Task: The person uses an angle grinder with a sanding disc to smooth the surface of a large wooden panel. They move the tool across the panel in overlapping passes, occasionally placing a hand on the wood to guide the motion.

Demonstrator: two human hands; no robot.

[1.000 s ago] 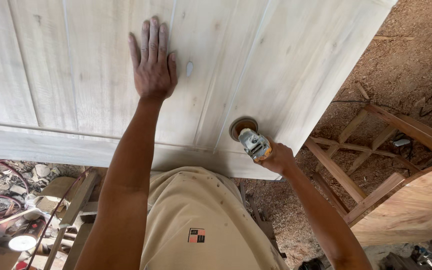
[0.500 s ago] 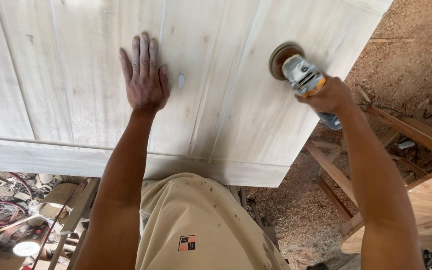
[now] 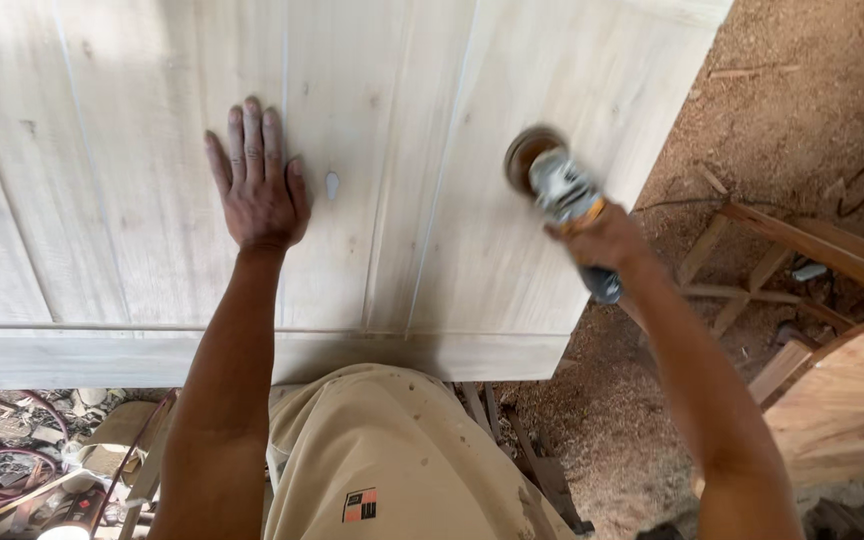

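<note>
Left hand point(image 3: 257, 190) is lying flat and open on the pale wooden panel point(image 3: 132, 130), fingers spread, palm pressing down; it is sitting slightly lower and further left in view than half a second ago, though relative to the small oval filled spot point(image 3: 332, 185) just to its right it is keeping the same place. So the bracing hand is staying put and the head is shifting.

The panel is looking whitewashed and dusty, with long grooves running between its boards and a plain rail along the near edge. Grain is showing faintly through the pale coat.

Right hand point(image 3: 597, 240) is closed around the body of a small angle sander point(image 3: 562, 190), its round brown disc point(image 3: 532, 150) blurred and meeting the right-hand board. A second ago the disc was down near the panel's near edge; half a second ago it was high up the board; now it is coming back toward the person. I judge it to be sweeping along that board in passes.

Right of the panel, a sawdust-covered floor point(image 3: 802, 110) and a wooden frame point(image 3: 802, 245) are lying well apart from the work.
</note>
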